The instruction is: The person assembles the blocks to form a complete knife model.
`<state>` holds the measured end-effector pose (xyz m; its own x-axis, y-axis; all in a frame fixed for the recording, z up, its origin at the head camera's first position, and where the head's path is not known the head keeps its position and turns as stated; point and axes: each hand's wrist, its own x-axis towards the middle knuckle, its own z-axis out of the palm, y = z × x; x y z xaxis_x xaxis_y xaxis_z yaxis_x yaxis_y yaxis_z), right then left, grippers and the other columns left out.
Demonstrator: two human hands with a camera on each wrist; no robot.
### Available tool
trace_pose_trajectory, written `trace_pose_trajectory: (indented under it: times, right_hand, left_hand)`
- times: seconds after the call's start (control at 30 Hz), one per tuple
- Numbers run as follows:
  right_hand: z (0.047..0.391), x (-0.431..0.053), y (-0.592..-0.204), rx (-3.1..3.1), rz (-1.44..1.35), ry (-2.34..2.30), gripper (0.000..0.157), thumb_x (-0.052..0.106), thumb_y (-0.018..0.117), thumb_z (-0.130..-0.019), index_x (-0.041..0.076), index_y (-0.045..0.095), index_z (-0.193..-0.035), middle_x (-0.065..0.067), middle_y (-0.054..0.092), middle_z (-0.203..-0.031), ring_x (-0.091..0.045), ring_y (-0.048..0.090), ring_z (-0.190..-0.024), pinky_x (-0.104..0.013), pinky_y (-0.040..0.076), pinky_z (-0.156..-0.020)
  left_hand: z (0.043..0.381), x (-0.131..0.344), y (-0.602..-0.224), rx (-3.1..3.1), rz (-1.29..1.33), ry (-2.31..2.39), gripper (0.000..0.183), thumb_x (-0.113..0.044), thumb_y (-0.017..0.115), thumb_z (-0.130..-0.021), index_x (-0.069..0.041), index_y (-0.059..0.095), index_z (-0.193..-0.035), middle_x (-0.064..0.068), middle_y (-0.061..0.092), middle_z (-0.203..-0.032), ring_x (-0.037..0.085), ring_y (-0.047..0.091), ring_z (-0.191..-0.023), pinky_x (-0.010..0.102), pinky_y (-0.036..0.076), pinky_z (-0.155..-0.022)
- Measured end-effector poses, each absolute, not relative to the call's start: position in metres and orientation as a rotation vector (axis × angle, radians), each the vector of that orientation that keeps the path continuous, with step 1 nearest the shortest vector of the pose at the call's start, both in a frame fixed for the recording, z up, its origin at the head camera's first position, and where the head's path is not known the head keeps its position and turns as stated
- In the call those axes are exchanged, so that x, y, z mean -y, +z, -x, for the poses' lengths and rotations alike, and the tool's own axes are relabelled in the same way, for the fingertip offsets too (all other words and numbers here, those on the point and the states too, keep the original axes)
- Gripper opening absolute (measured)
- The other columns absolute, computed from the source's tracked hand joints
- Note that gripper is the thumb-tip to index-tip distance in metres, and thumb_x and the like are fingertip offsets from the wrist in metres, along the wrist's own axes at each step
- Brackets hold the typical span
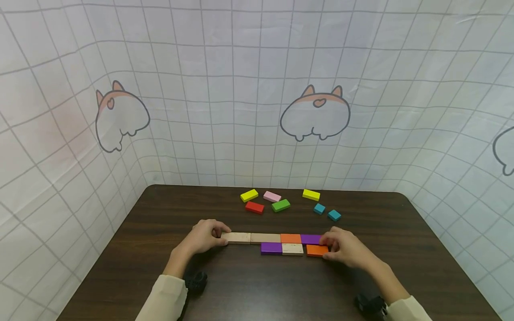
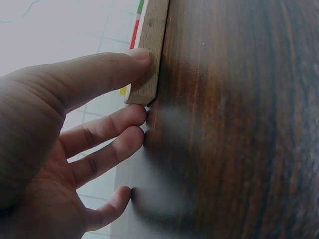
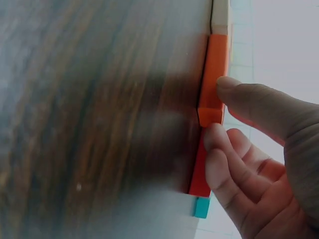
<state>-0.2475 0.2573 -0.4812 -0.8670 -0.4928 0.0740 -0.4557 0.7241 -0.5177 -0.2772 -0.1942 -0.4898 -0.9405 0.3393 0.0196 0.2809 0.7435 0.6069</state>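
A back row of flat blocks runs from a plain wooden block (image 1: 237, 238) through another plain block (image 1: 266, 239) and an orange block (image 1: 290, 238) to a purple block (image 1: 310, 239). Along its front edge lie a purple block (image 1: 271, 248), a short plain block (image 1: 292, 249) and, across a narrow gap, an orange block (image 1: 317, 251). My left hand (image 1: 206, 236) grips the back row's left end, thumb (image 2: 134, 57) on the wooden block's side. At the right, my right hand (image 1: 347, 247) pinches the front orange block, its thumb (image 3: 234, 85) against one side; the index finger is partly hidden.
Beyond the rows lie loose blocks: yellow (image 1: 249, 195), pink (image 1: 272, 196), red (image 1: 254, 207), green (image 1: 280, 205), another yellow (image 1: 311, 195) and two small blue ones (image 1: 319, 209). The dark wooden table (image 1: 281, 290) ends at a white gridded cloth (image 1: 225, 147).
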Motion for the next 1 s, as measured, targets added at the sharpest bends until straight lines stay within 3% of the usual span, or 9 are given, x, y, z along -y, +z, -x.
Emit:
trace_pose_trajectory:
  times: [0.37,0.67,1.0]
  right_hand:
    - [0.2504,-0.2572,-0.4803,-2.819,0.771,-0.808,0.019,0.018,0.081,-0.088,0.014,0.071,-0.104,0.008,0.060,-0.081,-0.003,0.050,-0.070,-0.022,0.047,-0.064]
    - [0.2528,-0.2524,-0.4829,-2.816,0.756,-0.808,0.018,0.020,0.081,-0.088,0.016,0.071,-0.103,0.009,0.058,-0.079,-0.003,0.049,-0.068,-0.023,0.046,-0.063]
    - [0.2555,-0.2537,-0.4788,-2.800,0.766,-0.838,0.018,0.021,0.080,-0.089,0.016,0.072,-0.104,0.009,0.059,-0.078,-0.003,0.050,-0.067,-0.022,0.046,-0.062]
  left_hand:
    - [0.2770,0.1954,-0.4908,-2.842,-0.503,0.978,0.025,-0.021,0.084,-0.085,-0.020,0.079,-0.109,-0.004,0.061,-0.080,0.013,0.051,-0.068,0.031,0.040,-0.064]
    - [0.2776,0.1943,-0.4914,-2.857,-0.495,0.954,0.024,-0.023,0.084,-0.085,-0.023,0.079,-0.108,-0.007,0.061,-0.080,0.012,0.051,-0.070,0.037,0.036,-0.074]
    - [0.2782,0.1948,-0.4911,-2.839,-0.491,0.986,0.024,-0.021,0.084,-0.085,-0.021,0.079,-0.109,-0.004,0.061,-0.080,0.014,0.051,-0.069,0.033,0.038,-0.067]
